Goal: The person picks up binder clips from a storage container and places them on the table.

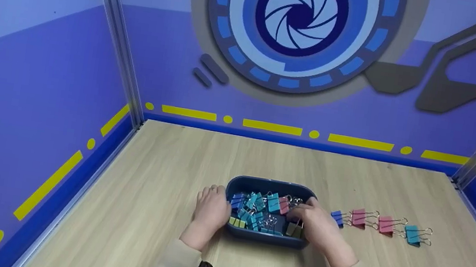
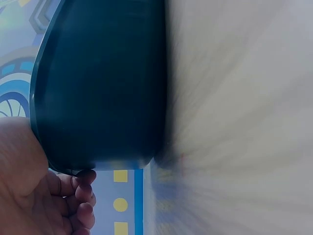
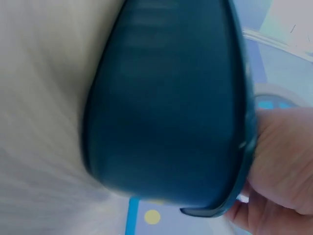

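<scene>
A dark blue plastic box (image 1: 263, 238) stands on the wooden table, filled with turquoise, pink, blue and yellow binder clips (image 1: 257, 201). At its left end my left hand (image 1: 212, 207) holds the rim; in the left wrist view the curled fingers (image 2: 84, 196) meet the box's corner. My right hand (image 1: 318, 224) reaches over the right rim, fingertips down among the clips. From the right wrist, the box wall (image 3: 166, 107) hides most of those fingers, and I cannot tell whether they pinch a clip.
Right of the box, a row of binder clips lies on the table (image 1: 262, 160): a blue clip (image 1: 337, 218), a pink clip (image 1: 358, 219), another pink clip (image 1: 386, 225) and a turquoise clip (image 1: 413, 235). Blue-purple panels (image 1: 164, 62) enclose the back and sides.
</scene>
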A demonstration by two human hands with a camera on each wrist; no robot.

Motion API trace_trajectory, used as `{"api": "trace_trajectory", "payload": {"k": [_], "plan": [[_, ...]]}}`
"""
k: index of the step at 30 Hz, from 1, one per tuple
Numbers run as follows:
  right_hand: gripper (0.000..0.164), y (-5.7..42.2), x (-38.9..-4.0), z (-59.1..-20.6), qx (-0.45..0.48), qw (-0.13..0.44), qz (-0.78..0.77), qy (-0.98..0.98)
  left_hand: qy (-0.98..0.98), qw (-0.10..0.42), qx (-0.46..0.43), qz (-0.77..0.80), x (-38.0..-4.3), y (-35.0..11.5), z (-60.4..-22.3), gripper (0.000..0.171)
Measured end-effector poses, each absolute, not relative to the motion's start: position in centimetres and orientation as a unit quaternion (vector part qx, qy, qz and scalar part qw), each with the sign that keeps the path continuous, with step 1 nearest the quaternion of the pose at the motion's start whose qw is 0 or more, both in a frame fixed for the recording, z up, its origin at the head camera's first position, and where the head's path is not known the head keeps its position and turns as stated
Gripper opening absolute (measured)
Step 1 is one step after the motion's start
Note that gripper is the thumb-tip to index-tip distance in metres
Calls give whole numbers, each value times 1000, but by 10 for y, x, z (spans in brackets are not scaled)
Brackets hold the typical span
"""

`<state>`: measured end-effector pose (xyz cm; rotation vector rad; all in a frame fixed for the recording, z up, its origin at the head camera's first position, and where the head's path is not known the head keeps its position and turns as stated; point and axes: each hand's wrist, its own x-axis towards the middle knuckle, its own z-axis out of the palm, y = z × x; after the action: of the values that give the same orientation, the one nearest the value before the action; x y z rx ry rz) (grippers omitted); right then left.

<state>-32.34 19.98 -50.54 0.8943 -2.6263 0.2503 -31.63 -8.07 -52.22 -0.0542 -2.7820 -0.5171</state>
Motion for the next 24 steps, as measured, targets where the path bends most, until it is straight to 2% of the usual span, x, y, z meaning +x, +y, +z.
{"api": "trace_trajectory", "payload": {"k": [9,16,19,24], "plan": [[34,205,-329,-507,288,181,79,-937,-970,150,-16,-191,-318,-81,-523,28],[16,205,-327,-508,268,151,128,-943,-971,143,-14,-191,-317,-81,-522,29],[16,200,-324,-507,264,145,142,-943,-971,139,-12,-192,-317,-81,-522,29],[27,194,-319,-503,283,146,148,-936,-971,137,-11,-193,-317,-81,-522,30]]}}
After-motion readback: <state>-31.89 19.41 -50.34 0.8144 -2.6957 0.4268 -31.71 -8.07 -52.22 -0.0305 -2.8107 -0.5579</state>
